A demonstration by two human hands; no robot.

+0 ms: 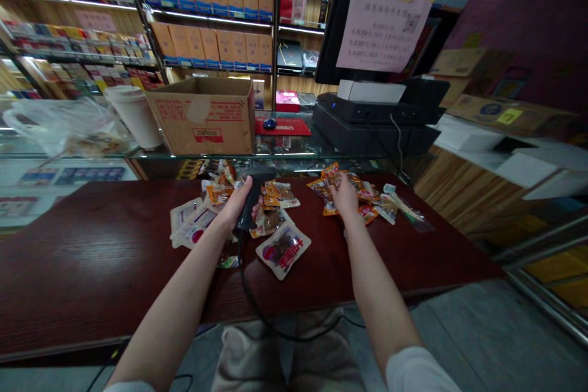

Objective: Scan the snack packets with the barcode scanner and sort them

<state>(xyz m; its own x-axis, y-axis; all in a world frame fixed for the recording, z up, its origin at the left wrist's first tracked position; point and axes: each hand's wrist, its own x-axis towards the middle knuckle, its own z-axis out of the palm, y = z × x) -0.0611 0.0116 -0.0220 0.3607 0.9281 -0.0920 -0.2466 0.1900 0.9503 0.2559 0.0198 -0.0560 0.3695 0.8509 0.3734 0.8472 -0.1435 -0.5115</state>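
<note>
My left hand (236, 203) is closed round the grip of a black barcode scanner (255, 187), whose cable (248, 294) hangs down toward my lap. The scanner's head points over a pile of small snack packets (275, 196) on the dark red table (92, 257). A white and red packet (283, 249) lies nearest to me. My right hand (344, 196) rests palm down on a second heap of orange snack packets (362, 193); its fingers are bent over them, and I cannot make out whether it grips one. White packets (190, 223) lie to the left of my left hand.
Behind the table runs a glass counter (294, 150) with a cardboard box (204, 115), a white paper cup (135, 115), a plastic bag (59, 125), a red mouse pad and a black till (376, 116) with a paper notice. Shelves of boxed goods fill the back wall.
</note>
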